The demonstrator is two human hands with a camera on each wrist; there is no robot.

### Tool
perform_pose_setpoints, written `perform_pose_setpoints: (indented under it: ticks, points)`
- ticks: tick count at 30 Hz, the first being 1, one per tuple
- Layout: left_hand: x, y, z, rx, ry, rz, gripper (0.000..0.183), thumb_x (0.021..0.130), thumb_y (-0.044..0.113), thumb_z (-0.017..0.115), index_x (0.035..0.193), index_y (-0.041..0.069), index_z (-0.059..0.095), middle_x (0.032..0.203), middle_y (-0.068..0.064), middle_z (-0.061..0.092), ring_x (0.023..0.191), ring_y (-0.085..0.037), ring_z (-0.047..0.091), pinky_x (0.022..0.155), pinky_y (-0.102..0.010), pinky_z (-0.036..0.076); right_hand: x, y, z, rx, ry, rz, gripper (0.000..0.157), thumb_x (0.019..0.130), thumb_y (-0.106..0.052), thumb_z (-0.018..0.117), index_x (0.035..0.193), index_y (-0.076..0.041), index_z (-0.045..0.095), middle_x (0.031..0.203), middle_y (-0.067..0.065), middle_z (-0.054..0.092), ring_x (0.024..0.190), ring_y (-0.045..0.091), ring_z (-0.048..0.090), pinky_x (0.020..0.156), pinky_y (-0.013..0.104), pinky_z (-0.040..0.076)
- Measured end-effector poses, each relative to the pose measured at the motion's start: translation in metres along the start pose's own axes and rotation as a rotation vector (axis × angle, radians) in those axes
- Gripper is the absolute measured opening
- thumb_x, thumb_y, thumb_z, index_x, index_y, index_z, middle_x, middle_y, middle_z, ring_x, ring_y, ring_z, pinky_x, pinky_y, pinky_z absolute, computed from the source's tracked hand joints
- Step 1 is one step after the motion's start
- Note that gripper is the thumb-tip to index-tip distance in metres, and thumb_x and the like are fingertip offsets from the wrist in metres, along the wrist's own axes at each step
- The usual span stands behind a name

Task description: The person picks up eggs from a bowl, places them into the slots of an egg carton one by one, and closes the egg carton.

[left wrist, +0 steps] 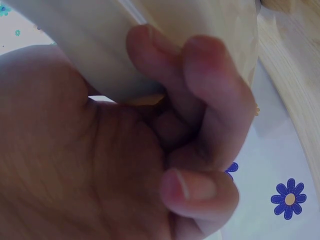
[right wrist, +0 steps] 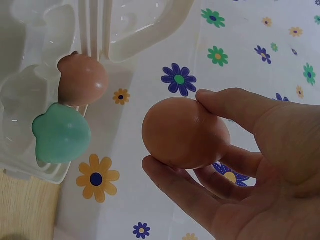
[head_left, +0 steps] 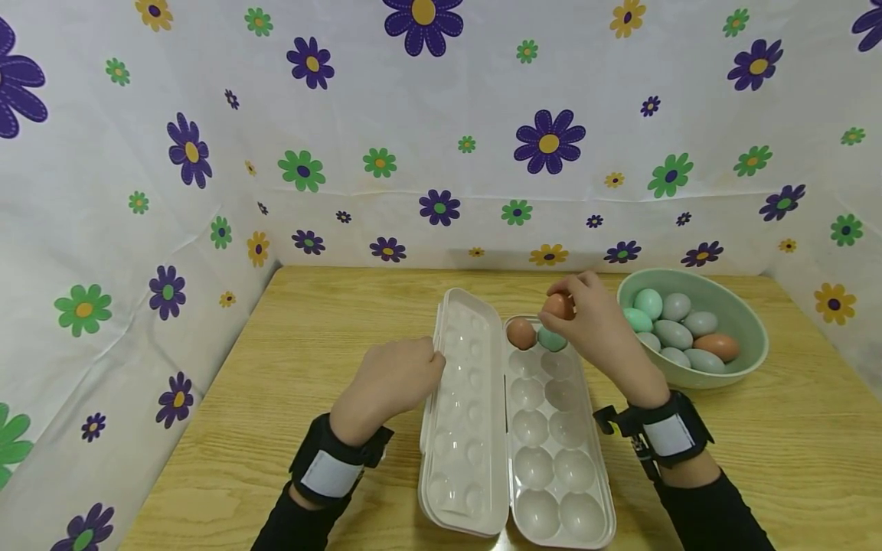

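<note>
A white egg carton [head_left: 518,417] lies open on the table, its lid [head_left: 491,459] folded out to the left. My left hand [head_left: 396,379] grips the lid's left edge, its fingers curled there in the left wrist view. Between thumb and fingertips my right hand [head_left: 602,333] pinches a brown egg [right wrist: 182,132], held above the far end of the carton. Two eggs sit in the farthest row: a brown egg [head_left: 521,334] on the left and a green egg [head_left: 551,339] on the right, partly behind the right hand. The nearer cups hold nothing.
At the right, close to my right hand, stands a pale green bowl [head_left: 754,356] holding several grey eggs [head_left: 673,334], green eggs [head_left: 648,304] and a brown egg [head_left: 717,347]. A flower-patterned cloth [head_left: 386,99] hangs behind the wooden table [head_left: 303,321] and along both sides.
</note>
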State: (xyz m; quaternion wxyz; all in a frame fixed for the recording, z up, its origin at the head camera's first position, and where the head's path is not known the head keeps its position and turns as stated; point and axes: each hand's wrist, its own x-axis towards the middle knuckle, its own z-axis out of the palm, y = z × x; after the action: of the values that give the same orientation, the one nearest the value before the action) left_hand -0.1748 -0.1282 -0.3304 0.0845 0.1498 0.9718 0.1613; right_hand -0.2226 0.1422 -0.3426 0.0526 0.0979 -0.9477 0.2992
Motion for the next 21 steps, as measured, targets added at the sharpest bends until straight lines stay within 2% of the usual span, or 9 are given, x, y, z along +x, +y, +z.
perform_pose_setpoints:
  ticks: [12,21]
  points:
    - [0.0012,-0.0016,0.0008,-0.005,-0.005,-0.002,0.036,0.104,0.021,0.040,0.072,0.012,0.054,0.063,0.002,0.039,0.056,-0.015,0.043,0.051,-0.029,0.032,-0.0002,-0.0030,0.0060,-0.038,-0.046,0.013,0.041,0.095,-0.025,0.072,0.126,-0.001,0.060,0.130,0.023,0.052,0.104,0.037,0.061,0.086,0.047,0.057]
    - [0.0004,-0.0018,-0.0003,-0.017,0.000,-0.005,0.038,0.105,0.022,0.040,0.069,0.013,0.051,0.061,0.002,0.040,0.055,-0.015,0.043,0.050,-0.029,0.031,-0.0009,-0.0035,0.0090,-0.031,-0.036,-0.015,0.039,0.094,-0.022,0.073,0.124,0.000,0.062,0.127,0.023,0.054,0.104,0.036,0.059,0.086,0.046,0.056]
